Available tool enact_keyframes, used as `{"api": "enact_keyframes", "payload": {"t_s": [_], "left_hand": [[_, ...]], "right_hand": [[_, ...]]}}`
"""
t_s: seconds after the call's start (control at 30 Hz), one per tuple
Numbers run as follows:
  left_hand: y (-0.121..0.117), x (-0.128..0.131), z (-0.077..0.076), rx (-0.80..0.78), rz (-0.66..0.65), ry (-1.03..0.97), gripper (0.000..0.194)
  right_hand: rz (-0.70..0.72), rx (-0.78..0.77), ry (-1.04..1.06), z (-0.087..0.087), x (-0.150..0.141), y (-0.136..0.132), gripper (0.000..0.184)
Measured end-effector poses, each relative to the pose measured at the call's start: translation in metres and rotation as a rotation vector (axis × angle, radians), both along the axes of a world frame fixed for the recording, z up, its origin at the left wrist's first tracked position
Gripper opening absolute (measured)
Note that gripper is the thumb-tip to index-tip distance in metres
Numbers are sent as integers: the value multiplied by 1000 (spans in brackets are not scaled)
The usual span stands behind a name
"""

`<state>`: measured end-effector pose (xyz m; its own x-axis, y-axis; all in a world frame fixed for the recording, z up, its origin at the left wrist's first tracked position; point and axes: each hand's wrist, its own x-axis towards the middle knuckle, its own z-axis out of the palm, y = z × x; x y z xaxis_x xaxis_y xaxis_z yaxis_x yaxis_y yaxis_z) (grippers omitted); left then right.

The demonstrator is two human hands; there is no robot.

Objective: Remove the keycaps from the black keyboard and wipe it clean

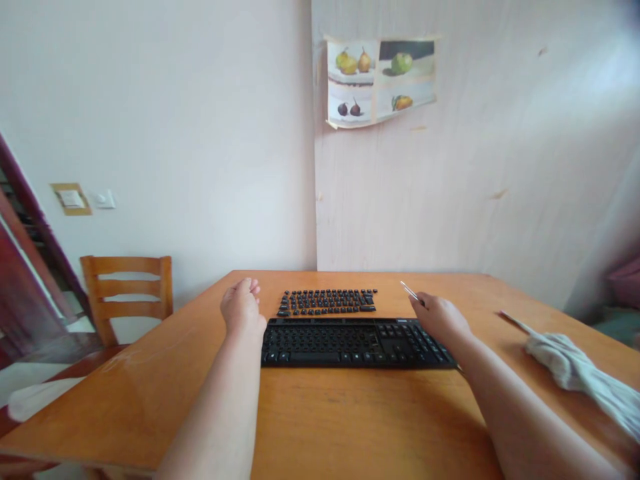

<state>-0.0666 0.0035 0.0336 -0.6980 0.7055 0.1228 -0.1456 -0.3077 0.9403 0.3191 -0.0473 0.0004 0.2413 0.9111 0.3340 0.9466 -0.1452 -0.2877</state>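
A black computer keyboard point(320, 360) lies lengthwise across the table, and the main key area on its left and middle is stripped of keycaps. Behind it, loose black keycaps point(327, 303) are laid out in rows on the wood. My left hand point(242, 305) is closed just beyond the keyboard's left end, its fingers curled in; whatever they may hold is hidden. Over the keyboard's right end, my right hand point(440, 317) is closed around a slim shiny metal tool point(409, 289), which points up and to the left. Its exact kind is unclear.
On the right of the wooden table point(360, 420) lies a crumpled pale cloth point(565, 363) with a thin stick point(517, 323) poking out. A wooden chair point(131, 287) stands at the left. The wall with a fruit picture point(375, 83) rises behind the table.
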Motion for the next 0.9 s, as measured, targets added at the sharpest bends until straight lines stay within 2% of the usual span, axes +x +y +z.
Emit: {"api": "enact_keyframes", "payload": {"t_s": [0.1, 0.27, 0.4, 0.6, 0.9], "left_hand": [[2, -1, -9, -56, -33, 98, 24], [0, -8, -35, -101, -174, 300, 23], [-8, -17, -51, -160, -343, 393, 32], [-19, -23, -59, -245, -546, 377, 57], [-16, -38, -78, -265, -585, 461, 69]], "right_hand": [[22, -56, -6, -1, 1, -1, 41], [54, -133, -11, -6, 2, 2, 45], [83, -172, -9, -12, 3, 7, 45], [92, -193, 2, -20, 1, 13, 44], [81, -213, 27, -23, 1, 13, 41]]}}
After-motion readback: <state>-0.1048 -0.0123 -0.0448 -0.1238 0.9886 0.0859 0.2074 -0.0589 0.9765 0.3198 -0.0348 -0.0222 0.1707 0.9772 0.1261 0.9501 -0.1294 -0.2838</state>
